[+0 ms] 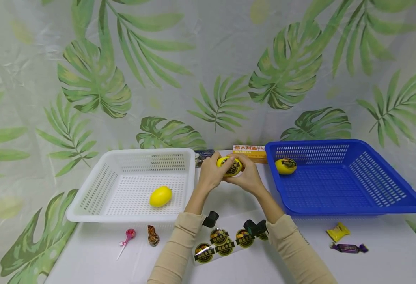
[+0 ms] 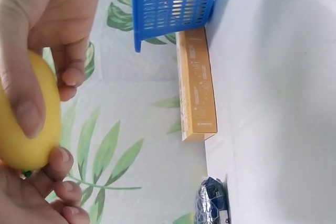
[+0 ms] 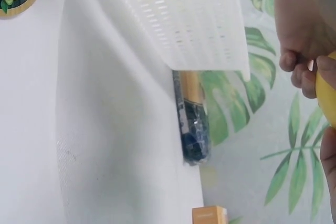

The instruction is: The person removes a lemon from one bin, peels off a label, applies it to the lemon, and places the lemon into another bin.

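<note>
Both hands hold one yellow lemon up between the two baskets. A round black-and-gold sticker shows on the side facing the head camera. My left hand grips the fruit from the left, and my right hand from the right with its thumb laid across it. In the left wrist view the lemon shows plain yellow skin and a small green tip. Only a slice of the lemon appears at the edge of the right wrist view. Below the forearms lies a sheet of round fruit stickers.
A white basket with a plain lemon stands left; a blue basket with a stickered lemon stands right. Behind are an orange pasta box and a dark packet. A lollipop and several wrapped candies lie in front.
</note>
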A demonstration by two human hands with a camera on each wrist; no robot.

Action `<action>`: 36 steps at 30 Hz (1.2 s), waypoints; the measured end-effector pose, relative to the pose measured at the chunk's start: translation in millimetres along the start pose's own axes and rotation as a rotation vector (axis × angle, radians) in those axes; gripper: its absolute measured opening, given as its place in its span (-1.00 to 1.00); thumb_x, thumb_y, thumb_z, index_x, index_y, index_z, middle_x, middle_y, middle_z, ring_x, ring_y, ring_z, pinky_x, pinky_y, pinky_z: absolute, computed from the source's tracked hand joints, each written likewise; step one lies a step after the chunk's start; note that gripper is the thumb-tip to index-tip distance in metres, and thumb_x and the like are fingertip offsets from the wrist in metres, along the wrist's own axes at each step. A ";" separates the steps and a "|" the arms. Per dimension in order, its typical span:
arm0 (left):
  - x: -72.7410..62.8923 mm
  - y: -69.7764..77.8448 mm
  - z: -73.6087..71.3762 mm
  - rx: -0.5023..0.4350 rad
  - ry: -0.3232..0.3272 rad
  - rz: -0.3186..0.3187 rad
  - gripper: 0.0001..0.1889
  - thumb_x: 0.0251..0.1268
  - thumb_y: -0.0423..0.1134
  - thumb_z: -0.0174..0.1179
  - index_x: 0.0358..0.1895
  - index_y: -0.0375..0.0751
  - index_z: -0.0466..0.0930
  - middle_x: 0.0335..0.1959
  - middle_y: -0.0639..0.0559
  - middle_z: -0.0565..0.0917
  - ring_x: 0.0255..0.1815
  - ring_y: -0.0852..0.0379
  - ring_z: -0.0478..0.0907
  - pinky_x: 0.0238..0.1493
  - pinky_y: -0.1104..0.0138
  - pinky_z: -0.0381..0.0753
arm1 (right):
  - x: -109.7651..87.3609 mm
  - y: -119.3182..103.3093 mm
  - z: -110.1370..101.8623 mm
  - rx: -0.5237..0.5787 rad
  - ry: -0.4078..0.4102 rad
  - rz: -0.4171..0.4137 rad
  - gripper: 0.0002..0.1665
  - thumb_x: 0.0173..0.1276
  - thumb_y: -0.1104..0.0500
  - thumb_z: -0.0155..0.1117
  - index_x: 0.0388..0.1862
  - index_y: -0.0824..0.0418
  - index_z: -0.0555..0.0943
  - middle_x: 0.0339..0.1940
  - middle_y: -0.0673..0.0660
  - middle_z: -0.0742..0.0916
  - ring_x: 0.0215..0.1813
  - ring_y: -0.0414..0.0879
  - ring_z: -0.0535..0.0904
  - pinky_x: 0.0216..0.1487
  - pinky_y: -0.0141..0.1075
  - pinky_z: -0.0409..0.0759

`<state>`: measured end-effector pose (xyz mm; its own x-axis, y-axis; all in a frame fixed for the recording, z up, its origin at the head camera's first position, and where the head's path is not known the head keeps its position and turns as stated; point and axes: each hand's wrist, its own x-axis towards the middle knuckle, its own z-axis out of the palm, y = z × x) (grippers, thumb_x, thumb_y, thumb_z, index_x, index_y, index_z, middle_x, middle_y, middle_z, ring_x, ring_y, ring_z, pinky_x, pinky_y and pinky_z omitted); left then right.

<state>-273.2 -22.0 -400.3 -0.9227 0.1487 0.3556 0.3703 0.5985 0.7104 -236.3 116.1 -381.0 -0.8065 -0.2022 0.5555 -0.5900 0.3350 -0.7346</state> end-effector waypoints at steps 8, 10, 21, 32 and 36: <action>-3.4 -2.4 -3.6 -0.146 0.005 0.009 -0.59 0.31 0.12 -0.03 -0.51 -0.15 0.34 -0.68 0.09 0.32 -0.64 0.18 0.26 -0.64 0.41 0.24 | -0.1 -0.3 -4.7 0.055 -0.061 0.077 -0.28 -0.20 0.50 0.52 0.05 0.51 0.49 -0.02 0.40 0.57 -0.07 0.21 0.55 -0.16 -0.52 0.50; -4.3 -3.4 -3.2 -0.156 0.014 0.008 -0.60 0.35 0.08 -0.06 -0.50 -0.15 0.35 -0.69 0.09 0.32 -0.66 0.19 0.25 -0.65 0.42 0.23 | 0.1 -0.4 -4.8 0.065 -0.070 0.088 -0.28 -0.18 0.50 0.51 0.06 0.51 0.48 -0.01 0.40 0.57 -0.05 0.22 0.55 -0.14 -0.50 0.51; -5.0 -1.8 -0.8 -0.120 0.052 0.008 -0.64 0.46 -0.17 -0.21 -0.57 -0.16 0.34 -0.75 0.08 0.29 -0.71 0.20 0.20 -0.69 0.43 0.18 | 0.3 11.9 -4.1 0.081 -0.078 0.130 -0.28 -0.20 0.50 0.52 0.05 0.50 0.49 -0.02 0.38 0.57 -0.02 0.20 0.53 -0.09 -0.47 0.50; -7.4 4.5 -1.1 0.016 -0.035 -0.050 -0.36 0.49 0.07 -0.40 -0.41 -0.30 0.61 -0.54 -0.11 0.60 -0.50 0.00 0.51 -0.46 0.26 0.46 | -0.9 -2.8 -6.6 0.046 -0.102 0.112 -0.30 -0.21 0.49 0.53 0.02 0.52 0.51 -0.07 0.38 0.58 -0.05 0.22 0.54 -0.09 -0.44 0.51; -7.8 5.7 0.3 0.149 -0.035 -0.023 -0.36 0.41 0.20 -0.32 -0.49 -0.24 0.56 -0.60 -0.05 0.58 -0.56 0.05 0.49 -0.46 0.28 0.42 | -2.7 -2.5 -5.5 0.010 -0.096 0.114 -0.30 -0.19 0.46 0.54 0.03 0.50 0.51 -0.07 0.38 0.59 -0.05 0.23 0.55 -0.07 -0.30 0.55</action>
<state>-263.9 -19.5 -399.2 -0.9350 0.1592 0.3169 0.3311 0.7122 0.6190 -232.5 120.9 -378.5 -0.8678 -0.2505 0.4291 -0.4946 0.3518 -0.7948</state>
